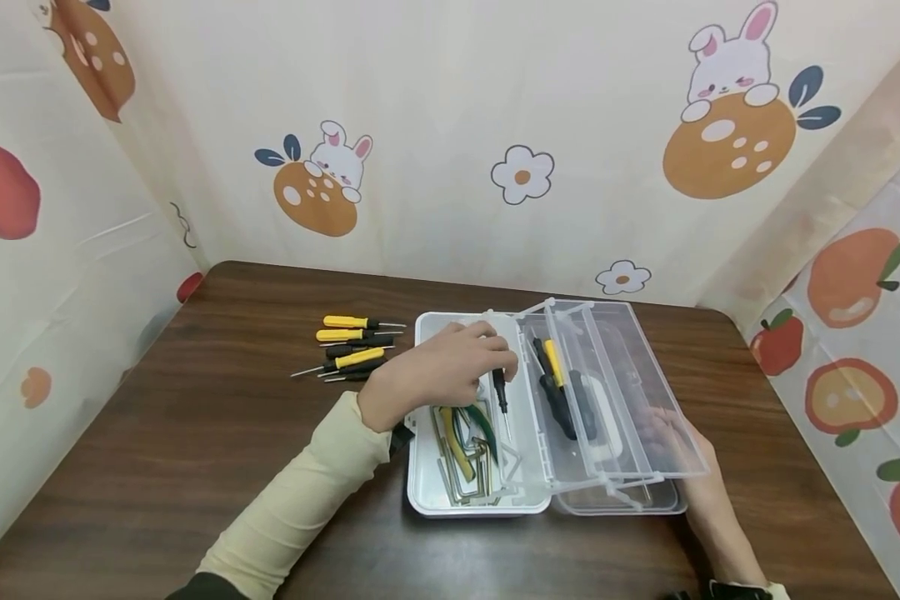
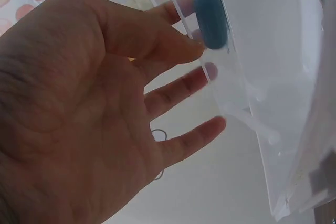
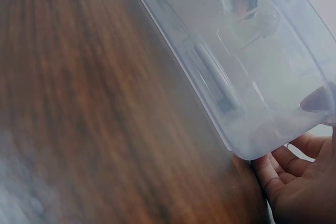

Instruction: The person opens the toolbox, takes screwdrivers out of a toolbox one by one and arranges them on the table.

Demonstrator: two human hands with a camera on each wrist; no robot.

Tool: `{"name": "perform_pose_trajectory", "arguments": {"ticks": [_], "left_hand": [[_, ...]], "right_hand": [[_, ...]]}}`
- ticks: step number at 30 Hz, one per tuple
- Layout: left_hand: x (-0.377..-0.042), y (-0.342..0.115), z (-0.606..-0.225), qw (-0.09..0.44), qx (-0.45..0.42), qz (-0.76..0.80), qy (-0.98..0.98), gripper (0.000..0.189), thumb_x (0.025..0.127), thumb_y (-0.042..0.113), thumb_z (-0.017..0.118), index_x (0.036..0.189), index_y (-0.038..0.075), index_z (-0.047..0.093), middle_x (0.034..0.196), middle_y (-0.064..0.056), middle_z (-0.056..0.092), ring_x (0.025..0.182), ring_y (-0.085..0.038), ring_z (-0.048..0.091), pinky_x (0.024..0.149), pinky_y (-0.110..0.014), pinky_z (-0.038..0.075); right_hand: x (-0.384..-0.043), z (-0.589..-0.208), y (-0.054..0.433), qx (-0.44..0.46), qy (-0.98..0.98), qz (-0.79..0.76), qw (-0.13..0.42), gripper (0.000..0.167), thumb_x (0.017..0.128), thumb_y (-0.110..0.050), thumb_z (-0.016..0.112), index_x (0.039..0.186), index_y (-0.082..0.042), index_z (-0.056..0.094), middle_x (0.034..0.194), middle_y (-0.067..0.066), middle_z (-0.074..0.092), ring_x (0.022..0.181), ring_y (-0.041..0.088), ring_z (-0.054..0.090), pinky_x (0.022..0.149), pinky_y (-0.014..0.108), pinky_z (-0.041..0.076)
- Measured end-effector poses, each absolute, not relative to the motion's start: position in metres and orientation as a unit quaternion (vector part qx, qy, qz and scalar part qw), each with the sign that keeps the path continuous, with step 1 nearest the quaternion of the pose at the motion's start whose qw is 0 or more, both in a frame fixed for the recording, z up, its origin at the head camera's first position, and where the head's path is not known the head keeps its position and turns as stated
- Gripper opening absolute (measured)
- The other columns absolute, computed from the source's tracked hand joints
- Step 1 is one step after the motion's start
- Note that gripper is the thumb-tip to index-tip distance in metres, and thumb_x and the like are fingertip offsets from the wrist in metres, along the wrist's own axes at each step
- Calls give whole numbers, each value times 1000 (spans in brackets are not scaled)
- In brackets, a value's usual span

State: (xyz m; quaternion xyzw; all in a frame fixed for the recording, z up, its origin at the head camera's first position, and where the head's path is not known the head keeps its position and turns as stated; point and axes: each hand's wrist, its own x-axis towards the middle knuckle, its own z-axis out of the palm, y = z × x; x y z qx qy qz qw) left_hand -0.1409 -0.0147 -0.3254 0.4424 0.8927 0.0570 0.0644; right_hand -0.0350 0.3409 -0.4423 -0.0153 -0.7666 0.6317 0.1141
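My left hand [image 1: 465, 367] reaches over the white box [image 1: 420, 500] and pinches a black-handled screwdriver [image 1: 500, 388] whose shaft points down into the box. In the left wrist view, a dark blue-grey handle [image 2: 211, 17] lies at the thumb tip, and the other fingers are spread. My right hand [image 1: 682, 442] holds the raised clear lid [image 1: 633, 333] near its right corner; its fingers show through the plastic. In the right wrist view, those fingers [image 3: 270, 174] sit under the clear corner. Beneath the lid lie a yellow-handled tool [image 1: 553, 362] and a black-handled tool [image 1: 558, 407].
Pliers with yellow and green handles [image 1: 457, 446] lie in the white box among several hex keys [image 1: 487, 483]. Left of the box, several yellow- and black-handled screwdrivers [image 1: 356, 358] lie on the brown table [image 1: 232, 392]. Patterned fabric [image 1: 435, 208] hangs behind it.
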Motion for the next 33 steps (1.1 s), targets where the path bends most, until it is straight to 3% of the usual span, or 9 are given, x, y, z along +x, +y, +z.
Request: {"name": "perform_pose_trajectory", "arguments": {"ticks": [7, 13, 21, 28, 33], "left_hand": [[-142, -12, -329, 69, 460, 72, 882, 51, 91, -4, 57, 121, 34, 73, 141, 6, 59, 140, -21, 42, 107, -50, 47], [-141, -12, -329, 74, 458, 92, 881, 39, 97, 3, 52, 118, 30, 70, 133, 9, 64, 136, -20, 49, 107, -47, 46], [-134, -11, -324, 21, 486, 67, 871, 15, 101, 20, 63, 113, 28, 67, 120, 8, 63, 117, -17, 55, 93, -40, 50], [-126, -12, -317, -22, 490, 22, 871, 29, 97, 10, 72, 117, 31, 72, 114, 6, 63, 103, -18, 54, 82, -34, 50], [-124, -16, -313, -37, 473, 7, 881, 31, 92, 9, 78, 115, 30, 73, 111, 6, 65, 101, -17, 56, 82, -33, 50]], "right_hand": [[-33, -442, 343, -4, -756, 645, 111, 23, 109, -10, 51, 118, -12, 73, 100, -13, 77, 89, -1, 71, 79, 13, 55], [-31, -442, 343, -14, -763, 638, 105, 23, 109, -12, 52, 119, -14, 72, 99, -14, 77, 88, -1, 71, 79, 13, 56], [-31, -441, 340, -19, -771, 628, 106, 22, 109, -12, 52, 118, -11, 72, 98, -15, 77, 86, -1, 71, 78, 13, 55], [-34, -442, 339, -18, -769, 629, 113, 22, 108, -10, 52, 118, -5, 71, 96, -13, 77, 84, 0, 72, 76, 14, 55], [-34, -443, 341, -27, -770, 627, 113, 21, 108, -10, 53, 117, -8, 72, 96, -14, 77, 84, 0, 72, 76, 14, 56]]}}
